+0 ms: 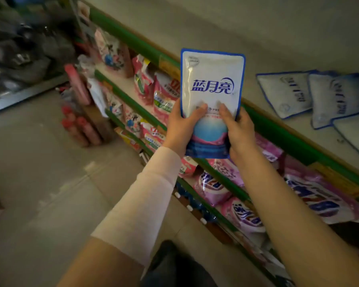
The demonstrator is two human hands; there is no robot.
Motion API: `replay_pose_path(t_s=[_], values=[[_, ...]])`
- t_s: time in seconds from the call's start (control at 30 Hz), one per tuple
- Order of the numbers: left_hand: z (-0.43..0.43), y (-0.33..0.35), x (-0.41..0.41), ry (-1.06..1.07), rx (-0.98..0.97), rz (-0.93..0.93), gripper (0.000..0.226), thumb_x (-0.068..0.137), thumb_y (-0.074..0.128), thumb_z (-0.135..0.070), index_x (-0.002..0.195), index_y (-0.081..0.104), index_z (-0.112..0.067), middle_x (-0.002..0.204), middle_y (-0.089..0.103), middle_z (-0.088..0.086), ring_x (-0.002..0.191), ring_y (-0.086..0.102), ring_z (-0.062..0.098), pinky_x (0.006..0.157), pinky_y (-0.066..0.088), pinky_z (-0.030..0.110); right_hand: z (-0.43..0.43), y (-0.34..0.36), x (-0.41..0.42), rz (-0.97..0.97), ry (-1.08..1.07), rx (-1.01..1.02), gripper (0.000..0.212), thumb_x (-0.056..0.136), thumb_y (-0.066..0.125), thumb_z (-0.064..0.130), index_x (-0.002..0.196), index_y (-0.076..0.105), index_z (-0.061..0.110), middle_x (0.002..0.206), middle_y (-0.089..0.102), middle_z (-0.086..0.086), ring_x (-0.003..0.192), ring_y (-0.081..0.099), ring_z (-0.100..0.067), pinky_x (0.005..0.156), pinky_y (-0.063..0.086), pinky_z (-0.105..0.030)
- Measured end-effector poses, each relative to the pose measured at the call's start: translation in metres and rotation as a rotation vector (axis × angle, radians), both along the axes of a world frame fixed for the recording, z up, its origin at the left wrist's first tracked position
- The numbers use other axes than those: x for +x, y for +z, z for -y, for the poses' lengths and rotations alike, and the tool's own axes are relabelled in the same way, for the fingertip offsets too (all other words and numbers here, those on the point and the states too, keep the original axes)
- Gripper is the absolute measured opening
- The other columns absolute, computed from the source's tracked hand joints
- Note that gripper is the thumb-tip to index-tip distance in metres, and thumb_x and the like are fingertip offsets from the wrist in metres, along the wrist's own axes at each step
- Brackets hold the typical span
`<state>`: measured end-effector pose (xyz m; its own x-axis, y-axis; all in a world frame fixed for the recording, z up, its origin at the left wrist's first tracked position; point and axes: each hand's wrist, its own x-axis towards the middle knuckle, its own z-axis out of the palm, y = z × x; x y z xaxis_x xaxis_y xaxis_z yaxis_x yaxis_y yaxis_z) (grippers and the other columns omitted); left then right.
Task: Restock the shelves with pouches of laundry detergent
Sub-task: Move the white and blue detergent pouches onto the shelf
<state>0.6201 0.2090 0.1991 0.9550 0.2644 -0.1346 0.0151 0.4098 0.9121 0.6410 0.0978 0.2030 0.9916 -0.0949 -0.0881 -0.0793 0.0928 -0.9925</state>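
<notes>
I hold a white and blue detergent pouch (211,79) upright in front of the shelves. My left hand (181,127) grips its lower left side, thumb on the front. My right hand (239,131) grips its lower right side the same way. The pouch's bottom edge is partly covered by my palms. On the top shelf (226,38) at the right lie several matching white and blue pouches (286,94), flat on their backs.
Green-edged shelves (133,43) run diagonally from upper left to lower right. Pink pouches (164,94) fill the middle shelf, purple pouches (313,197) the right part. Red bottles (81,129) stand on the floor at the shelf's end. Grey tiled floor (39,162) lies to the left.
</notes>
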Motion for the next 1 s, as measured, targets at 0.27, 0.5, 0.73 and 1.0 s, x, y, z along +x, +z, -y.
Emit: replay_pose_path(t_s=[0.27, 0.5, 0.73, 1.0], values=[[-0.057, -0.064, -0.051, 0.215, -0.046, -0.131, 0.032, 0.085, 0.066, -0.011, 0.115, 0.056, -0.017, 0.106, 0.068, 0.006, 0.092, 0.068, 0.022, 0.077, 0.058, 0.034, -0.061, -0.06, -0.027, -0.091, 0.24, -0.062, 0.025, 0.087, 0.065, 0.018, 0.111, 0.058, 0.017, 0.104, 0.067, -0.001, 0.089, 0.067, -0.011, 0.074, 0.056, -0.024], [-0.065, -0.103, -0.091, 0.403, -0.109, -0.242, 0.031, 0.087, 0.062, -0.008, 0.118, 0.055, -0.01, 0.101, 0.068, 0.005, 0.084, 0.068, 0.016, 0.069, 0.057, 0.025, -0.081, -0.109, -0.046, -0.204, 0.416, -0.119, 0.029, 0.086, 0.066, 0.016, 0.114, 0.058, 0.011, 0.109, 0.067, -0.008, 0.097, 0.066, -0.023, 0.083, 0.055, -0.037], [-0.049, -0.123, -0.12, 0.628, -0.147, -0.317, 0.025, 0.088, 0.06, -0.008, 0.111, 0.054, -0.015, 0.097, 0.068, 0.001, 0.074, 0.069, 0.007, 0.064, 0.057, 0.022, -0.081, -0.135, -0.053, -0.25, 0.694, -0.144, 0.029, 0.087, 0.064, 0.016, 0.115, 0.055, 0.018, 0.107, 0.065, 0.0, 0.096, 0.065, -0.014, 0.079, 0.057, -0.027], [-0.051, -0.127, -0.18, 0.961, -0.156, -0.335, 0.025, 0.089, 0.059, -0.009, 0.113, 0.054, -0.016, 0.103, 0.067, 0.006, 0.089, 0.067, 0.02, 0.078, 0.059, 0.032, -0.116, -0.142, -0.093, -0.308, 1.048, -0.113, 0.022, 0.088, 0.062, 0.018, 0.108, 0.054, 0.018, 0.096, 0.065, 0.004, 0.082, 0.066, -0.009, 0.062, 0.054, -0.018]])
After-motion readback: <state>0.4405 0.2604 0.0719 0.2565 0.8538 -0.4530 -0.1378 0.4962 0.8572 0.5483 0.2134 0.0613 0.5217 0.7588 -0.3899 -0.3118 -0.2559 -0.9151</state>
